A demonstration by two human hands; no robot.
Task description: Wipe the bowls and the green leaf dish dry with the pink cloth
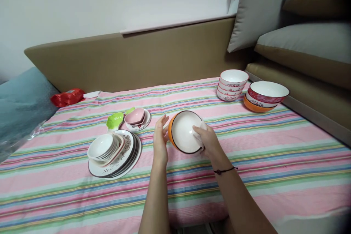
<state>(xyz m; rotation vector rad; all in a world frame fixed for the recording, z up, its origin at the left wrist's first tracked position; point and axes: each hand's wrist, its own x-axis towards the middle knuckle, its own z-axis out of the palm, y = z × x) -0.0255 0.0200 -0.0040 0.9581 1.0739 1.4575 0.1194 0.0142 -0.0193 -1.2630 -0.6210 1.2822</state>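
Observation:
An orange bowl with a white inside and a dark rim is tilted toward me above the striped cloth. My right hand grips its right rim, thumb inside, with a piece of white cloth or tissue between hand and bowl. Beside the bowl's orange outer wall, my left hand is open, fingers stretched upward. Whether its partly hidden fingertips touch the wall I cannot tell.
Left of my hands stand white bowls on stacked plates, a green leaf-shaped dish and a pink bowl on small plates. At the right are stacked red-rimmed bowls and a mixed bowl stack. Cushions lie behind.

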